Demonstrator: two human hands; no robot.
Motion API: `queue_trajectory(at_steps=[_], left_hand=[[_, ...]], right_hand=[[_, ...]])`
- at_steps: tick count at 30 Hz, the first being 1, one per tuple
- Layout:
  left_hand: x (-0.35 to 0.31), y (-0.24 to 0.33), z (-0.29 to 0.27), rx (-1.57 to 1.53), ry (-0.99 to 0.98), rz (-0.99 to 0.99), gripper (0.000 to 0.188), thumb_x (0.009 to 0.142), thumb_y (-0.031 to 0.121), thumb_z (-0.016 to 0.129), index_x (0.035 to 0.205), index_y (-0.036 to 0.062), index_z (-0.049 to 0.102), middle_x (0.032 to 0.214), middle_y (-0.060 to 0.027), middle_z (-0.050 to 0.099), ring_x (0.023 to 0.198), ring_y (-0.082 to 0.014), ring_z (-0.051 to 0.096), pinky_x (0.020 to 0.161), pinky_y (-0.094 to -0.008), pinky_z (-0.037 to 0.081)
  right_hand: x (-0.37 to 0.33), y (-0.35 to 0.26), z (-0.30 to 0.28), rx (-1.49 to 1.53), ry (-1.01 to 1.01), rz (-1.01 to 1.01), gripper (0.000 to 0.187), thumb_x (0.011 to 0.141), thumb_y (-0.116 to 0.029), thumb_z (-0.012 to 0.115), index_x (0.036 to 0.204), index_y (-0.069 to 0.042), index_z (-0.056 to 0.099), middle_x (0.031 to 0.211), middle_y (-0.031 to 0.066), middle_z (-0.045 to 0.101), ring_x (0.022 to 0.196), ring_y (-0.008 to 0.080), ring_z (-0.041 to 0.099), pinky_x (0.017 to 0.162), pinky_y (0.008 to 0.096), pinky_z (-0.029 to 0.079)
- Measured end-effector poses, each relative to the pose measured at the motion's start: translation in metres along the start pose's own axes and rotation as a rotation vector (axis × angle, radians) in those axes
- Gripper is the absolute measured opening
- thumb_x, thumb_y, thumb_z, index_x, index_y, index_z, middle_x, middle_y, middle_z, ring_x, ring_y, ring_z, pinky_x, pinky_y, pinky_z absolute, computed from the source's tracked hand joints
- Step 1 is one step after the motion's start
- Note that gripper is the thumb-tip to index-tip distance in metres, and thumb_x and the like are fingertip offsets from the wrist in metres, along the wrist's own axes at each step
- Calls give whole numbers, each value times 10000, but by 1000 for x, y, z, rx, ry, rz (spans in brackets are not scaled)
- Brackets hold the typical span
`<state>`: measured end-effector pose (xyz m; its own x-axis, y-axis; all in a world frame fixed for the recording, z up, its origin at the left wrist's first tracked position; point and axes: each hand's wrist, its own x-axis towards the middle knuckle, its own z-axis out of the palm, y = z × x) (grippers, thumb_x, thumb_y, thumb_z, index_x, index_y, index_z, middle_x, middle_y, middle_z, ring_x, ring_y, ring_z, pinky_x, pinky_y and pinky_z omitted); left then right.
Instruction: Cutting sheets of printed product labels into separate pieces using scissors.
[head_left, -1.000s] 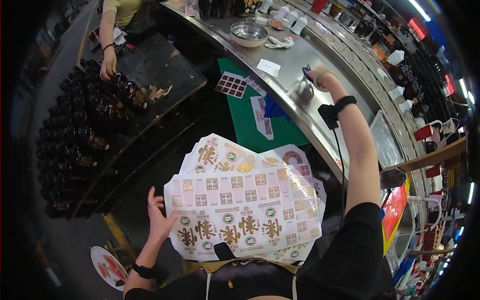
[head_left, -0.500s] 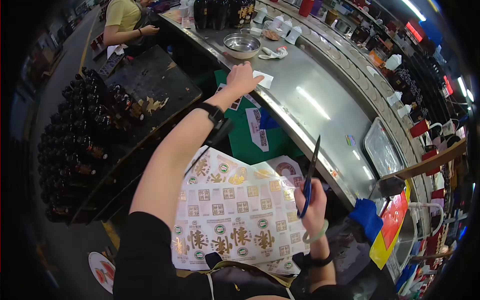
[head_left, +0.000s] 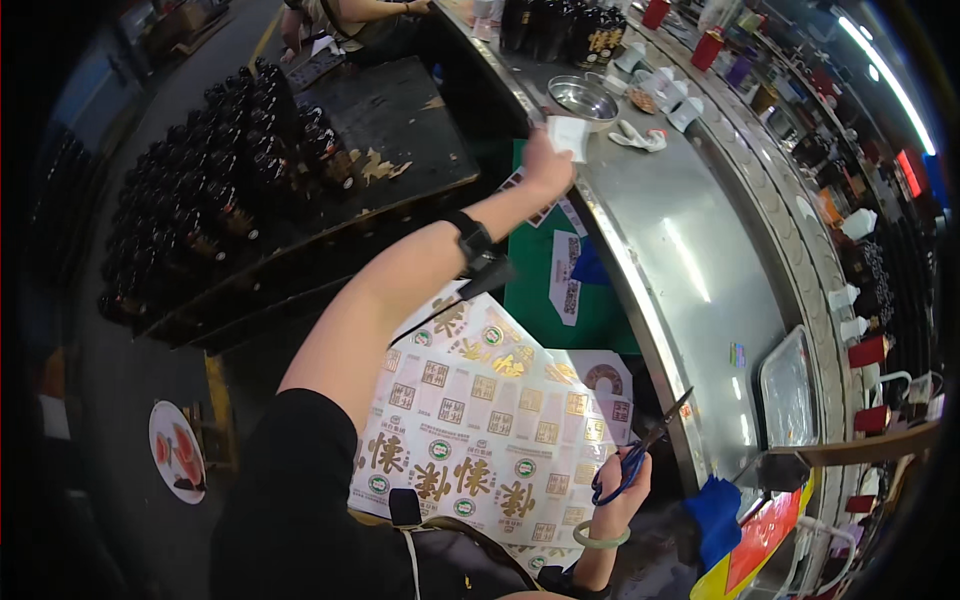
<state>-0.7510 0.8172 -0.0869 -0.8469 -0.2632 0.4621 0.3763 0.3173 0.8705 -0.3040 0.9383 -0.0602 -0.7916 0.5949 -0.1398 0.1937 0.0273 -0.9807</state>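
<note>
My left hand (head_left: 547, 168) is stretched forward over the near edge of the steel table and grips a small white piece of paper (head_left: 569, 136). A steel bowl (head_left: 583, 98) stands just beyond it. Low at the right, my right hand (head_left: 620, 500) is wrapped round blue-handled scissors (head_left: 634, 466), whose blades point up and to the right, looking closed. Large white sheets (head_left: 455, 430) printed with gold and brown labels lie across my lap, left of the scissors and partly under my left arm.
The steel table (head_left: 665, 215) bears a white cloth-like thing (head_left: 638, 137), dark bottles (head_left: 555, 32) and a metal tray (head_left: 788, 385). Many dark bottles (head_left: 235, 160) crowd a black bench (head_left: 400, 120) at the left. A green panel (head_left: 530, 270) lies below the table edge. Another person's arm (head_left: 370, 10) shows at the top.
My left hand has lifted the white paper off the table edge. The scissors in my right hand have tipped to the right. The whole view has turned, shifting the scene to the right.
</note>
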Motion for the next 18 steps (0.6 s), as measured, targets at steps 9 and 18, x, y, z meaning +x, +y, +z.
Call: queue_trajectory(at_steps=[9,18], left_hand=[[93,-200,-163,-90,216,-684,215,798,72,736,929,-70,641,923,-124,691,773,-187,685,663,-290,536],[23,-179,-163,-3,-325,-923,289,861,81,632,1135,8,574,964,-77,623,782,-164,617,660,-273,530]], right_hand=[[3,-4,5,-35,-14,12,74,887,-7,538,946,-35,502,686,-18,468,546,33,406,492,194,318],[-8,-8,10,40,-26,65,152,852,7,603,944,-46,494,740,-11,511,599,36,486,519,182,378]])
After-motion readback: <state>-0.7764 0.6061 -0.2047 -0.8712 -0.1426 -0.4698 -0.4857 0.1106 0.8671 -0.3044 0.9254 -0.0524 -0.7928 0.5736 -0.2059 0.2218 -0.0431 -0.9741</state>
